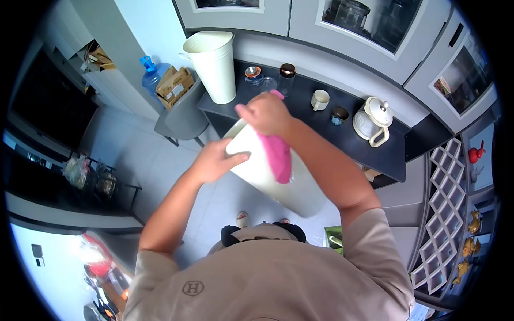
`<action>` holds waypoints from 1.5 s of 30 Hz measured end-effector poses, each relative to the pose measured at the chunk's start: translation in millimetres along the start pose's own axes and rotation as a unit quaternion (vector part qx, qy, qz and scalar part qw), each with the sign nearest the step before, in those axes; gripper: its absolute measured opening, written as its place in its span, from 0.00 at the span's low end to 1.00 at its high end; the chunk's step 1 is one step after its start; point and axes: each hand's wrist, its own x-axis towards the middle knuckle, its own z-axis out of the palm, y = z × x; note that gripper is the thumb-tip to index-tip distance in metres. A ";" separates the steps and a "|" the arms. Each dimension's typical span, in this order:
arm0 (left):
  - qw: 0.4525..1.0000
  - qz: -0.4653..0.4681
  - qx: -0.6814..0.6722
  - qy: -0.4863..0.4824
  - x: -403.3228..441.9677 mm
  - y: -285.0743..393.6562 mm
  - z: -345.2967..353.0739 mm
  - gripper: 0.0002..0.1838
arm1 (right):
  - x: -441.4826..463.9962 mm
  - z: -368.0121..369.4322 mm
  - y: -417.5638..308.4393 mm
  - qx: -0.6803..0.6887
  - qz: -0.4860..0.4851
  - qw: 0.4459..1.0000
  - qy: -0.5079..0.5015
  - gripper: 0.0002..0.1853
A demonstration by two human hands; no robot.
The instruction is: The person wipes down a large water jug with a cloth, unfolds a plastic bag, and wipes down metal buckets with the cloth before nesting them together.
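A tall cream-white bucket (302, 190) is held tilted in front of my body, its rim toward the upper left and its base toward the lower right. My left hand (213, 159) grips it close to the rim, thumb across the outer wall. In my closed right hand (267, 113) is a pink cloth (277, 160), bunched in the fingers near the rim and hanging down over the bucket's side. A second tall cream-white bucket (213, 67) stands upright on the dark counter, beyond my hands.
The dark counter (342, 140) carries a glass jar with a dark lid (287, 77), a white mug (320, 100), a dark patterned cup (339, 115) and a white lidded pot (373, 119). Left of it, a grey chair (184, 117) holds a cardboard box (174, 85) beside a blue water bottle (152, 75).
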 end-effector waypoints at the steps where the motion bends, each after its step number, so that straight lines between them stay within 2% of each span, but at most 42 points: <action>1: 1.000 -0.016 -0.002 0.005 6.0 3.7 3.7 0.19 | 0.0 9.2 -12.9 -0.077 -0.104 0.991 0.041 0.26; 2: 0.993 -0.047 0.106 0.016 11.7 12.4 3.1 0.19 | 1.8 15.7 -24.4 -0.056 -0.137 0.986 0.082 0.26; 3: 0.990 -0.068 0.116 0.047 12.6 10.1 7.2 0.19 | 2.3 15.0 -37.3 -0.033 -0.168 0.978 0.122 0.25; 4: 0.985 -0.087 0.126 0.077 14.0 4.5 12.3 0.19 | 0.1 13.6 -40.2 -0.020 -0.145 0.985 0.090 0.16; 6: 0.979 -0.104 0.119 0.132 13.4 15.7 17.8 0.18 | 0.4 15.6 -54.9 0.119 -0.102 0.970 0.187 0.08; 7: 0.981 -0.085 0.077 0.158 12.7 12.9 18.7 0.17 | -0.5 15.6 -57.9 0.186 -0.081 0.951 0.234 0.08; 8: 0.980 -0.067 0.036 0.183 10.6 5.7 16.8 0.17 | -7.0 19.1 -50.0 0.159 -0.124 0.960 0.193 0.24; 11: 0.965 -0.055 -0.101 0.237 6.2 -8.8 13.5 0.13 | -38.7 10.3 -48.1 -0.021 -0.077 0.988 0.129 0.32; 12: 0.959 -0.059 -0.128 0.246 1.5 -4.9 12.7 0.12 | -46.4 10.0 -36.5 -0.041 -0.020 0.995 0.089 0.36; 14: 0.954 -0.052 -0.139 0.261 -11.2 -3.2 13.2 0.12 | -71.0 14.0 6.9 -0.014 0.053 0.994 0.095 0.27; 16: 0.967 -0.017 -0.087 0.239 -23.8 -1.1 9.9 0.12 | -98.1 23.6 61.4 0.057 0.192 0.975 0.101 0.23; 19: 0.976 -0.014 -0.045 0.211 -21.8 9.6 -0.8 0.13 | -104.0 30.7 49.7 0.024 0.275 0.960 0.044 0.22; 21: 0.977 -0.029 -0.049 0.207 -16.1 9.9 4.4 0.13 | -87.3 38.1 2.6 0.141 0.228 0.945 0.190 0.20; 23: 0.974 -0.048 -0.066 0.213 -11.8 -2.1 20.8 0.13 | -58.3 3.5 -70.7 0.161 0.220 0.955 0.118 0.20; 24: 0.977 -0.048 -0.049 0.204 -12.9 -4.3 24.2 0.12 | -51.4 22.7 -72.4 0.118 0.114 0.967 0.197 0.20; 25: 0.970 -0.057 -0.096 0.214 -12.2 -3.7 27.1 0.12 | -47.1 31.4 -71.6 0.070 0.007 0.960 0.271 0.20; 26: 0.962 -0.067 -0.143 0.224 -11.2 -2.9 29.9 0.11 | -50.2 31.1 -64.5 0.068 -0.010 0.963 0.260 0.21; 27: 0.950 -0.078 -0.190 0.235 -11.5 -2.3 32.3 0.11 | -54.6 21.9 -60.9 0.051 0.024 0.972 0.227 0.20; 29: 0.948 -0.041 -0.191 0.252 -17.9 0.3 31.3 0.12 | -68.0 -3.0 -47.7 0.021 0.086 0.984 0.154 0.20; 30: 0.946 -0.025 -0.190 0.261 -23.9 2.2 27.8 0.12 | -80.9 1.8 -19.5 -0.054 0.097 0.980 0.165 0.17; 31: 0.944 -0.009 -0.189 0.272 -28.8 4.2 22.3 0.12 | -99.7 13.8 15.0 -0.144 0.161 0.965 0.149 0.19; 33: 0.954 0.000 -0.139 0.264 -36.9 10.2 5.0 0.11 | -137.4 6.4 61.9 -0.129 0.297 0.944 0.068 0.21; 34: 0.963 -0.003 -0.099 0.252 -39.9 12.4 -1.6 0.11 | -152.1 18.0 95.6 0.071 0.311 0.939 0.132 0.21; 37: 0.969 0.028 -0.059 0.240 -31.1 18.5 -1.2 0.11 | -146.2 35.2 77.4 0.081 0.379 0.901 0.195 0.21; 38: 0.969 0.023 -0.064 0.235 -26.9 22.1 -2.1 0.11 | -140.0 39.6 67.0 0.027 0.337 0.919 0.205 0.20; 40: 0.973 0.007 -0.053 0.227 -21.7 22.3 3.5 0.12 | -113.5 51.5 35.5 0.095 0.262 0.930 0.240 0.19; 42: 0.975 -0.010 -0.020 0.221 -17.1 12.6 18.7 0.12 | -89.2 40.1 -13.6 0.101 0.189 0.949 0.230 0.18; 45: 0.970 -0.060 -0.114 0.207 -13.9 1.6 20.7 0.13 | -87.0 22.6 -16.9 0.073 0.122 0.976 0.162 0.18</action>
